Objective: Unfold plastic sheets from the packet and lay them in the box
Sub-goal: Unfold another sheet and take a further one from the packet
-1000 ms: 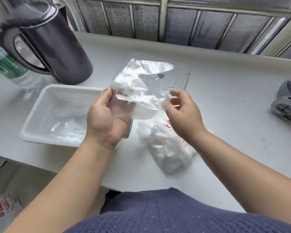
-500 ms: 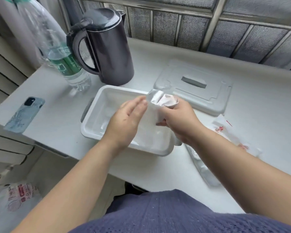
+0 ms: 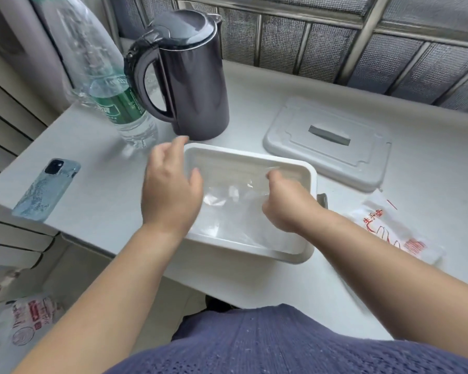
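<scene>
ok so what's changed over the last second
The plastic sheet, held up and spread between both hands a second ago, has come down into the box. The left hand has let go and hovers open over the box's left rim; the right hand still pinches the sheet's edge inside the box. The box, lid, kettle, bottle, phone and packet stayed put on the table.

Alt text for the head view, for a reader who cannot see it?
A person's right hand pinches a clear plastic sheet inside a white box on a table, the open left hand hovering over its left rim. The lid and packet lie right of it; a kettle, bottle and phone sit left.
</scene>
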